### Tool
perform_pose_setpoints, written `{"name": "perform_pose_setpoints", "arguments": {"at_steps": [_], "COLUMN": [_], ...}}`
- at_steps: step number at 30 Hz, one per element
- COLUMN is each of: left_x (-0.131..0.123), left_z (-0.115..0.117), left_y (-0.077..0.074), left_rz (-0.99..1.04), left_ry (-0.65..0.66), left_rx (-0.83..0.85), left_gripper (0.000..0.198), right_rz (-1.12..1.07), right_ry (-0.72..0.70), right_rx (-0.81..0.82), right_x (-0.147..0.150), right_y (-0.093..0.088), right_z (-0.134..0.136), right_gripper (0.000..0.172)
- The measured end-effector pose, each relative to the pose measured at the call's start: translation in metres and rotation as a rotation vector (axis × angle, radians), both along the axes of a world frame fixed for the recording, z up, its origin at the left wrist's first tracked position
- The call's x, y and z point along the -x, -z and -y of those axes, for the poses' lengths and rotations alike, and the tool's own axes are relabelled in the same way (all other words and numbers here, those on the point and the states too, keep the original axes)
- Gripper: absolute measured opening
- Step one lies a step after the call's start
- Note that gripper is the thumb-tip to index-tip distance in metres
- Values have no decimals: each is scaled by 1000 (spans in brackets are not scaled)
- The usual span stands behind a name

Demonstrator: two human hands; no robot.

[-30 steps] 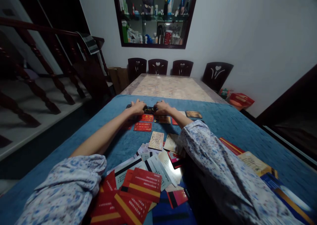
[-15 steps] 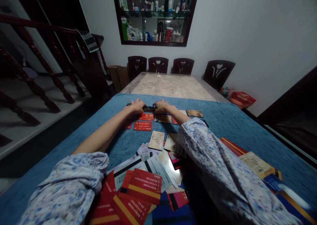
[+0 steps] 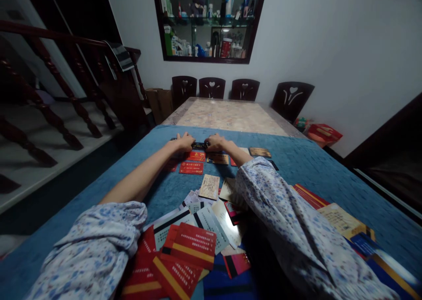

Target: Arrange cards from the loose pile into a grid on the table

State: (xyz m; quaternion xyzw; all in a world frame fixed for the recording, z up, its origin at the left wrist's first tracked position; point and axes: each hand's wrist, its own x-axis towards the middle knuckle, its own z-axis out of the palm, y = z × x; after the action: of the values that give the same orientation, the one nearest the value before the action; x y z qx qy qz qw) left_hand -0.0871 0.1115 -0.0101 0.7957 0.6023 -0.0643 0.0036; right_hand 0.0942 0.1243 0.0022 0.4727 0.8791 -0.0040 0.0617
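At the far part of the blue cloth, my left hand (image 3: 185, 142) and my right hand (image 3: 216, 142) are at opposite ends of a black card (image 3: 199, 145). Fingers of both hands are bent and closed down at its edges; the fingertips are partly hidden. Just nearer lie a red card (image 3: 197, 156), a gold-and-blue card (image 3: 217, 159) and another red card (image 3: 191, 168). A brown card (image 3: 260, 152) lies to the right of my right hand. A beige card (image 3: 209, 187) rests in the middle, at the top of a loose pile.
Overlapping red cards (image 3: 193, 245) and pale grey cards (image 3: 211, 225) lie close to me between my forearms. More cards, including a beige one (image 3: 343, 218), are at the right. Beyond the blue cloth (image 3: 148, 159) are the bare tabletop (image 3: 227, 113) and several dark chairs (image 3: 292, 97).
The view has shifted slightly, so everything sits a little lower and to the right. Both hands stay at the black card, with hardly any movement.
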Motion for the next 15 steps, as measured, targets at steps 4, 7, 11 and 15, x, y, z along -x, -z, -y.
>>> {"name": "perform_pose_setpoints", "arguments": {"at_steps": [4, 7, 11, 15], "left_x": [4, 6, 5, 4], "left_z": [6, 12, 22, 38], "left_y": [-3, -6, -10, -11], "left_rz": [40, 45, 45, 111], "left_ry": [35, 67, 95, 128], "left_rx": [-69, -120, -180, -227], "left_gripper": [60, 57, 45, 39], "right_rz": [-20, -33, -84, -105], "right_ry": [-3, -12, -32, -52], "right_rx": [-9, -22, -58, -79], "right_x": [-4, -8, -11, -15], "right_y": [1, 2, -2, -10], "right_z": [1, 2, 6, 12], "right_gripper": [51, 50, 48, 44]}}
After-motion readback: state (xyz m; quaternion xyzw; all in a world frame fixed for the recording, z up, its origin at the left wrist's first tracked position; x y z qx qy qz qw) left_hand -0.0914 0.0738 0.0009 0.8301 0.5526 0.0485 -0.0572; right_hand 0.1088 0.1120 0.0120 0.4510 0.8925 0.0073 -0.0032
